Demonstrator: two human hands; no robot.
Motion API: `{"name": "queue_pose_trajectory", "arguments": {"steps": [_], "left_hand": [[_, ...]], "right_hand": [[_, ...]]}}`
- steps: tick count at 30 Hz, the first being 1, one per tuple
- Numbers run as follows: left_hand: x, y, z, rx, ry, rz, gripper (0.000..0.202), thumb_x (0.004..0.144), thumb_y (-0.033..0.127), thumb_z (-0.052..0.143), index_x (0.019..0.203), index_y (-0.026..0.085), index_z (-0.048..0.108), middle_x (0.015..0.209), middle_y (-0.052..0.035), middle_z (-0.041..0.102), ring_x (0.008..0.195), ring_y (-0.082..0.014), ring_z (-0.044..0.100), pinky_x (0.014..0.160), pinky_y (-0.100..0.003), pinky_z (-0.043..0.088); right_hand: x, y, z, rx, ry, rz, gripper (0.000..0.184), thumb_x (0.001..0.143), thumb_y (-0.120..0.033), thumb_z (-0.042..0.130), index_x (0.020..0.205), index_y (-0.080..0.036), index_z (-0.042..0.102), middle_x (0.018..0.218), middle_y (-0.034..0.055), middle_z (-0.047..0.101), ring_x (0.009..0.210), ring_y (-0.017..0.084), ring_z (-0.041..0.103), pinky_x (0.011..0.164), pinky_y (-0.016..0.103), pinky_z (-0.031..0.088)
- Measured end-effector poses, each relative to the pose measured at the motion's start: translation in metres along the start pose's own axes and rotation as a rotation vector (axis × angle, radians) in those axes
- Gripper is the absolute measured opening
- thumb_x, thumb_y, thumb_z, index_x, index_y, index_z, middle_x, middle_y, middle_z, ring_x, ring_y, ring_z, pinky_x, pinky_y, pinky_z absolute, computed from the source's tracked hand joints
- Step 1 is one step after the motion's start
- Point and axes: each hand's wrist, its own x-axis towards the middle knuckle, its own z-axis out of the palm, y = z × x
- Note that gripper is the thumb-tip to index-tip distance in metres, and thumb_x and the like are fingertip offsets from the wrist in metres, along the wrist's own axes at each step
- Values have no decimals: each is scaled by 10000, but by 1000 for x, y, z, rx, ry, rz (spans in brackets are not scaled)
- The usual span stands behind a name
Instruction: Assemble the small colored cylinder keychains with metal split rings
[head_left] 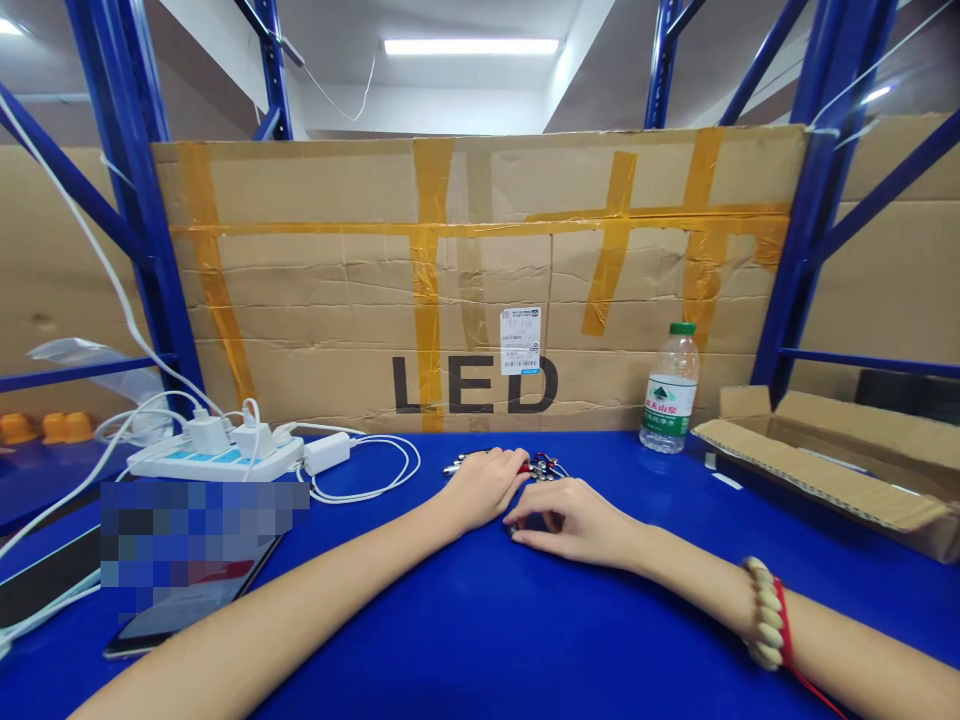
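My left hand [487, 486] rests palm down on the blue table, its fingers together and bent over a group of small items. Silver pen-like ends [452, 468] stick out on its left side. Past its fingertips lie small shiny metal and red pieces [546, 466], too small to name. What sits under the palm is hidden. Close by on the right, my right hand [574, 522] pinches a small dark piece [513, 529] between thumb and fingertip, just above the table. A beaded bracelet [763, 615] and a red cord circle the right wrist.
At left are a white power strip [217, 458] with plugs and cables, and a tablet-like device [187, 600]. A water bottle [669, 390] stands at the back right, beside an open cardboard box [810, 465]. A large cardboard panel [337, 300] marked LED closes the back.
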Motion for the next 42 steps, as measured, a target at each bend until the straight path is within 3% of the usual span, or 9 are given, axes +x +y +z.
{"name": "queue_pose_trajectory", "arguments": {"steps": [5,19,24,29,35,42], "left_hand": [[-1,0,0,24,3,0,222,912,284,283,989,162,452,871,-40,618,814,-176,572,680,-284,445],[-1,-1,3,29,-31,0,206,888,301,351,991,153,450,848,-46,616,800,-191,589,652,-287,453],[-1,-1,1,15,-47,6,231,887,331,352,1013,155,435,891,-59,610,831,-204,583,667,-304,454],[-2,-1,-2,-11,-65,8,183,876,278,373,1004,158,425,911,-60,615,842,-194,578,710,-302,451],[-2,-2,-2,-32,-1,-20,196,907,288,298,983,157,423,911,-64,621,836,-188,593,712,-302,462],[-1,-2,-1,-143,34,-49,194,912,292,305,1022,178,416,916,-45,623,822,-173,610,679,-282,476]], "right_hand": [[2,-1,1,97,-10,-3,217,826,-314,516,948,-203,656,937,45,658,838,132,592,753,238,454],[4,10,5,79,-9,59,227,805,-379,536,896,-216,666,923,41,620,781,126,571,678,223,450],[4,7,4,24,34,127,207,806,-369,536,916,-222,632,836,5,661,626,100,544,592,212,424],[6,10,6,157,209,218,234,730,-380,613,841,-181,663,738,16,659,531,87,495,520,210,400],[10,22,3,457,543,494,344,684,-427,609,861,-137,664,703,42,649,455,78,457,414,208,365],[10,25,1,614,622,545,338,641,-410,623,831,-135,670,688,36,644,402,55,425,374,198,345]]}}
